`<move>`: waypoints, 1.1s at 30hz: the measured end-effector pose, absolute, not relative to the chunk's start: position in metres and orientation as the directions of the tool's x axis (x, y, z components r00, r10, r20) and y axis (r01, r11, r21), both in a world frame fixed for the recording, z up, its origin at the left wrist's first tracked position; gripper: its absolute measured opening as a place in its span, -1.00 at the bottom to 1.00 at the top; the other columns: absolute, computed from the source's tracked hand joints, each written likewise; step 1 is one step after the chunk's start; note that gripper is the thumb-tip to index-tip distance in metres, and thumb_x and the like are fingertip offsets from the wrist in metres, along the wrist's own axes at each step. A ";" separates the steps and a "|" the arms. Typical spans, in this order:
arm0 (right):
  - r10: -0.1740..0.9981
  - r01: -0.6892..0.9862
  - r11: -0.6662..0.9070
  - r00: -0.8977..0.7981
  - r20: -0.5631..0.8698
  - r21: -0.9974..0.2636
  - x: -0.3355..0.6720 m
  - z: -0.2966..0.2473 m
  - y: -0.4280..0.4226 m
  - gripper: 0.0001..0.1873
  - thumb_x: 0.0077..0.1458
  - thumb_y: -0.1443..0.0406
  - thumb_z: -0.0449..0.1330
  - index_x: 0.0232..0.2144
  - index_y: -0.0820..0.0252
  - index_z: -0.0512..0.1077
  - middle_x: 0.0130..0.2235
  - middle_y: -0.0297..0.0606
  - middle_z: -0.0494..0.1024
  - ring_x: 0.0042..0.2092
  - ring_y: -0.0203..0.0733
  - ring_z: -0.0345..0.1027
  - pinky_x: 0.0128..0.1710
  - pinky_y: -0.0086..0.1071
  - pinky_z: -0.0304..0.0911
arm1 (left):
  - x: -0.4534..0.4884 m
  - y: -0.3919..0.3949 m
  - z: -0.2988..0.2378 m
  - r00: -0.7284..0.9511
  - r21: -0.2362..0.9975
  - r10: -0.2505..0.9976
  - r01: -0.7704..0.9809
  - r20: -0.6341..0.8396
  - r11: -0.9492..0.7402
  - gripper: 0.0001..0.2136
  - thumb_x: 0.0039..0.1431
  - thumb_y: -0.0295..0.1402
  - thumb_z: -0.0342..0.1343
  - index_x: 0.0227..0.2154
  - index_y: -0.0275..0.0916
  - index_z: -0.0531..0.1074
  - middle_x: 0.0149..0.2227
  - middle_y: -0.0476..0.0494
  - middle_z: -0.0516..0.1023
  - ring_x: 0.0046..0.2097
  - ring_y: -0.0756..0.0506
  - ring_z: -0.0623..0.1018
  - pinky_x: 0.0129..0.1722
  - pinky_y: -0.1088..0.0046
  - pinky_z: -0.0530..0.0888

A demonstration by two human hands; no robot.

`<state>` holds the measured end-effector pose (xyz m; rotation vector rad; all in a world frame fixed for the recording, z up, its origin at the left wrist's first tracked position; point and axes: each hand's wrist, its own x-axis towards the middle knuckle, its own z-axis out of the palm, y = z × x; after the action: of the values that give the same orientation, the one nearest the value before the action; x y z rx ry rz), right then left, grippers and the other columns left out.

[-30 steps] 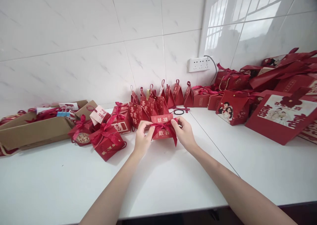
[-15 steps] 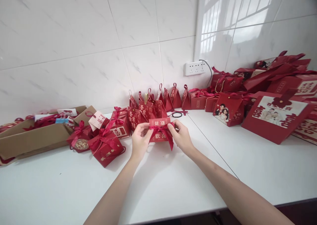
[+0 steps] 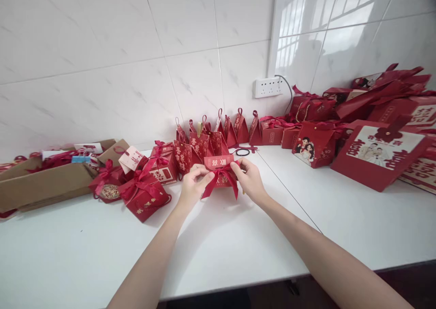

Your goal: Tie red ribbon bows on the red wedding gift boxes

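Observation:
A small red gift box [image 3: 213,162] with pale printed characters stands on the white table between my hands. Across its front lies a red ribbon bow [image 3: 223,172], its two tails hanging down over the characters. My left hand [image 3: 193,185] pinches the bow's left loop between thumb and fingers. From the other side my right hand [image 3: 250,178] pinches the right loop, its remaining fingers curled beside the box. The lower front of the box is partly covered by the ribbon.
Several peaked red boxes [image 3: 200,146] stand behind by the tiled wall. Bow-tied boxes [image 3: 145,195] and an open cardboard box [image 3: 44,186] with ribbons are at left. A black ring [image 3: 243,152] lies behind my right hand. Larger red gift boxes [image 3: 378,154] pile up at right.
The ribbon tails, bunched toward the right before, now spread to both sides over the front. Both hands stay at the bow; the view has tilted slightly.

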<state>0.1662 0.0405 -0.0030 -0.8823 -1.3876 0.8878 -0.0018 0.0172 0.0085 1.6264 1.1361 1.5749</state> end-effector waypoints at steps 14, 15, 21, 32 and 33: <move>0.813 -0.329 0.484 0.512 0.278 -0.811 0.236 0.018 0.076 -0.44 0.08 -0.14 -0.37 -0.69 0.10 -0.05 -0.64 -0.41 0.09 -0.52 -0.29 0.13 -0.41 -0.35 0.16 | -0.003 0.024 0.001 -0.118 0.947 0.956 -0.151 0.267 -0.283 -0.73 -0.12 -0.15 0.28 -0.55 -0.26 0.42 -0.50 0.03 0.37 -0.43 0.06 0.34 -0.39 0.59 0.30; 0.811 -0.334 0.483 0.519 0.270 -0.809 0.245 0.020 0.079 -0.44 0.08 -0.14 -0.42 -0.69 0.10 -0.13 -0.67 -0.45 -0.04 -0.58 -0.33 0.03 -0.46 -0.36 0.13 | -0.003 0.024 0.001 -0.121 0.949 0.958 -0.152 0.261 -0.278 -0.73 -0.12 -0.15 0.28 -0.54 -0.26 0.42 -0.51 0.03 0.37 -0.44 0.06 0.33 -0.40 0.59 0.30; 0.931 -0.281 0.361 0.172 0.323 -0.889 0.211 0.011 0.076 -0.41 -0.01 -0.19 -0.06 -0.74 0.12 0.07 -0.70 -0.49 0.01 -0.64 -0.37 -0.05 -0.60 -0.39 0.00 | 0.002 0.022 0.000 -0.162 0.945 0.940 -0.084 0.299 -0.315 -0.68 -0.09 -0.08 0.23 -0.55 -0.26 0.39 -0.52 0.03 0.36 -0.44 0.05 0.33 -0.42 0.59 0.29; 0.911 -0.077 0.331 -0.232 0.340 -0.940 0.177 0.000 0.049 -0.66 -0.03 0.06 0.13 -0.61 0.16 0.22 -0.60 -0.42 0.24 -0.55 -0.33 0.09 -0.53 -0.40 0.02 | 0.004 0.017 0.005 -0.141 0.954 0.944 0.022 0.299 -0.299 -0.71 -0.07 -0.15 0.20 -0.57 -0.24 0.28 -0.57 0.09 0.30 -0.51 0.08 0.27 -0.50 0.61 0.24; 0.912 -0.097 0.316 -0.244 0.330 -0.944 0.177 0.000 0.050 -0.65 -0.03 0.05 0.13 -0.63 0.16 0.20 -0.60 -0.43 0.22 -0.56 -0.34 0.07 -0.53 -0.41 0.02 | 0.002 0.018 0.004 -0.137 0.953 0.943 0.017 0.303 -0.303 -0.70 -0.05 -0.15 0.19 -0.59 -0.25 0.27 -0.58 0.10 0.27 -0.52 0.09 0.25 -0.51 0.61 0.22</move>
<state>0.1770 0.0503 0.0003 -0.7846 -1.4915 1.1615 0.0023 0.0179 0.0041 1.3624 1.1469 1.5440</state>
